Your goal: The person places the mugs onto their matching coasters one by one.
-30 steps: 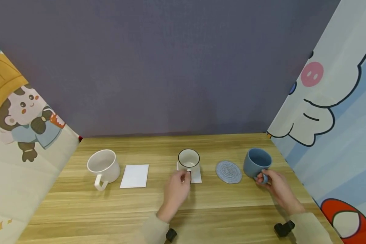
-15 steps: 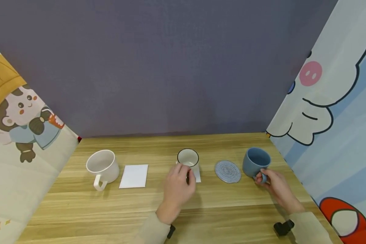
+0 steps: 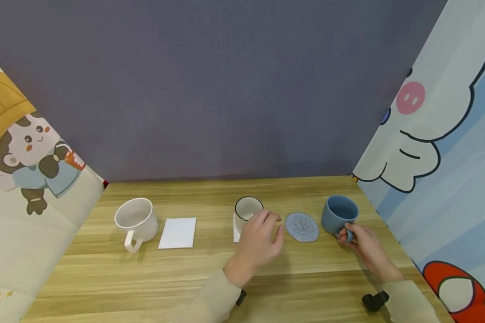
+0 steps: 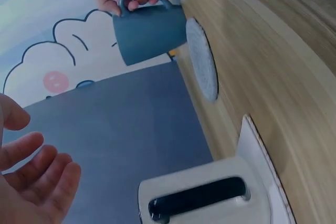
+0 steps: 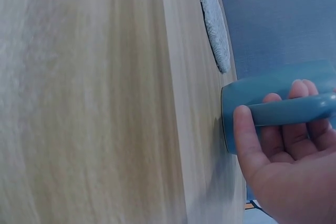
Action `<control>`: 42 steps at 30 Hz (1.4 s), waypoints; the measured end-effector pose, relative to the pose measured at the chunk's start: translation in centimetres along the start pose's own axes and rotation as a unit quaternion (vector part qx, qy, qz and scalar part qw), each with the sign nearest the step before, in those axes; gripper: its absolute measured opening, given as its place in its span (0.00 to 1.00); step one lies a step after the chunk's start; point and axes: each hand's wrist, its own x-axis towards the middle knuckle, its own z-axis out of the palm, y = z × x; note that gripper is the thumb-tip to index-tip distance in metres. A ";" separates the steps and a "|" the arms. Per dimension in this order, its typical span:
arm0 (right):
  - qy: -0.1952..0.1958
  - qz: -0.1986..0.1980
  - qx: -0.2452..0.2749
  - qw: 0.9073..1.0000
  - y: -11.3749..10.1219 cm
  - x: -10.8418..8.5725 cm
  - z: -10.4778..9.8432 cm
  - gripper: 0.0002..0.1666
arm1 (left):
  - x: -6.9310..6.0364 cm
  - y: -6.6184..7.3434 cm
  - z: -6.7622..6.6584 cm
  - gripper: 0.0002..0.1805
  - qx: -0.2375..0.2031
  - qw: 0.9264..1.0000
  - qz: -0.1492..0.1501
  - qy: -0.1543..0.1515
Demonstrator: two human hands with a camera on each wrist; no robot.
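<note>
My right hand (image 3: 368, 251) grips the handle of a blue mug (image 3: 334, 217), fingers curled through it in the right wrist view. A round woven grey-blue coaster (image 3: 302, 227) lies just left of that mug. Nearer the middle, a white mug with a black rim (image 3: 242, 215) stands on a square white coaster (image 3: 236, 231); its dark handle shows in the left wrist view. My left hand (image 3: 256, 242) hovers in front of this mug and partly hides it. Nothing is between its loosely bent fingers, which are apart from the mug in the left wrist view.
A larger plain white mug (image 3: 137, 220) stands at the left of the wooden table (image 3: 145, 282). Beside it lies another square white coaster (image 3: 178, 233). A dark grey panel (image 3: 226, 89) rises behind the table, and printed cartoon sheets flank both sides.
My left hand has let go of the black-rimmed mug's handle and moved to the right, towards the round coaster. The right hand has stayed on the blue mug's handle.
</note>
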 end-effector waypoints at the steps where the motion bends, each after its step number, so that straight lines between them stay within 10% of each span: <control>1: 0.003 0.000 -0.001 1.000 0.0 0.0 0.0 0.26 | 0.1 0.1 0.2 0.07 -0.001 1.000 -0.007 -0.012; 16: -0.003 -0.006 -0.013 1.000 -0.2 -0.1 0.1 0.27 | 1.9 0.7 2.6 0.18 0.046 0.983 -0.041 -0.175; 23: 0.002 -0.005 -0.020 1.000 0.0 0.0 0.0 0.26 | 2.3 0.9 3.9 0.24 0.071 0.963 -0.079 -0.247; 42: 0.005 -0.009 -0.034 0.999 0.0 -0.1 0.1 0.29 | 1.6 -0.2 8.0 0.27 0.052 0.940 -0.143 -0.306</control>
